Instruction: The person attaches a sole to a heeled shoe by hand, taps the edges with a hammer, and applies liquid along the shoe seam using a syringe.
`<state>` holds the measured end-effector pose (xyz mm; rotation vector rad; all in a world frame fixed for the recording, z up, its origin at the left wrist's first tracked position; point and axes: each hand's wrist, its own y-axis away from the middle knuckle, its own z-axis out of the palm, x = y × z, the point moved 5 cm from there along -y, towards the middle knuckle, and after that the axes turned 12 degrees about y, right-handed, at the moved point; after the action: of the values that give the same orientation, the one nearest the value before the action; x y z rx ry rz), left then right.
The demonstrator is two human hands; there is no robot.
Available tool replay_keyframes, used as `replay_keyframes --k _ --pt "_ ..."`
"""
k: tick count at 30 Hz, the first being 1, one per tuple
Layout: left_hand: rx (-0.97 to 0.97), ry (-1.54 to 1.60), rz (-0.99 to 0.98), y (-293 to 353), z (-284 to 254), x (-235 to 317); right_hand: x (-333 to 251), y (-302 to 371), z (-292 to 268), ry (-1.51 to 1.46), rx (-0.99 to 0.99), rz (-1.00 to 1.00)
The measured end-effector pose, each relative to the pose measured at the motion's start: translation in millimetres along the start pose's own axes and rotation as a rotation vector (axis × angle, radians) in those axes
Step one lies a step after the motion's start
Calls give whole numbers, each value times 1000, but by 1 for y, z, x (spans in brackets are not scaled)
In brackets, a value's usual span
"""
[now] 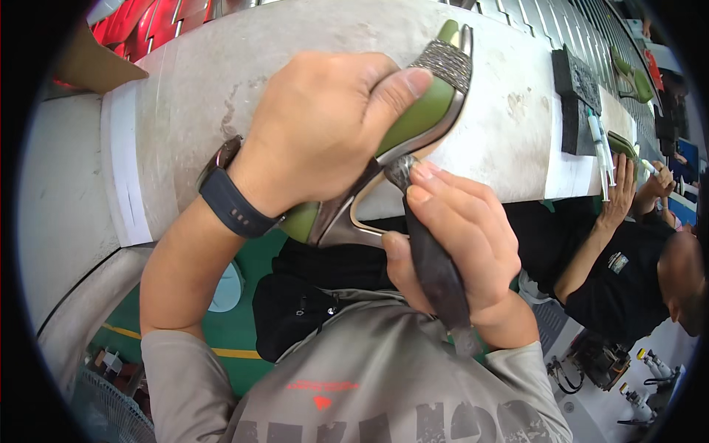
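My left hand (317, 122) is wrapped round a high-heeled sandal (417, 122) and holds it tilted over the worktable's near edge. The sandal has a green insole, a glittery strap across the toe and a pewter-coloured edge and heel. Its toe points to the upper right, and my left palm hides its middle. In my right hand (473, 236) is a dark, tapering hand tool (436, 266) with a shiny, plastic-like end. That end sits against or very near the sandal's edge at the arch; contact is hard to tell. My right thumb lies by the heel tip.
The pale, stained worktable (185, 81) spreads beneath my hands. At its right are a black block (577, 96) and syringes (602, 148). A co-worker (620, 273) handles a green shoe there. Metal conveyor slats (546, 22) run behind. A brown cardboard flap (103, 59) juts in at left.
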<state>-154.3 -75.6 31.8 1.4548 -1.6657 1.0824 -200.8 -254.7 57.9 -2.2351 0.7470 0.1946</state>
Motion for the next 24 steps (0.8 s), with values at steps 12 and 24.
replay_keyframes --k 12,24 --pt "-40 27 52 -4 -5 2 33 -7 -19 -408 -211 443" --pt "-113 -220 -55 -23 23 25 102 -59 -27 -729 -35 683"
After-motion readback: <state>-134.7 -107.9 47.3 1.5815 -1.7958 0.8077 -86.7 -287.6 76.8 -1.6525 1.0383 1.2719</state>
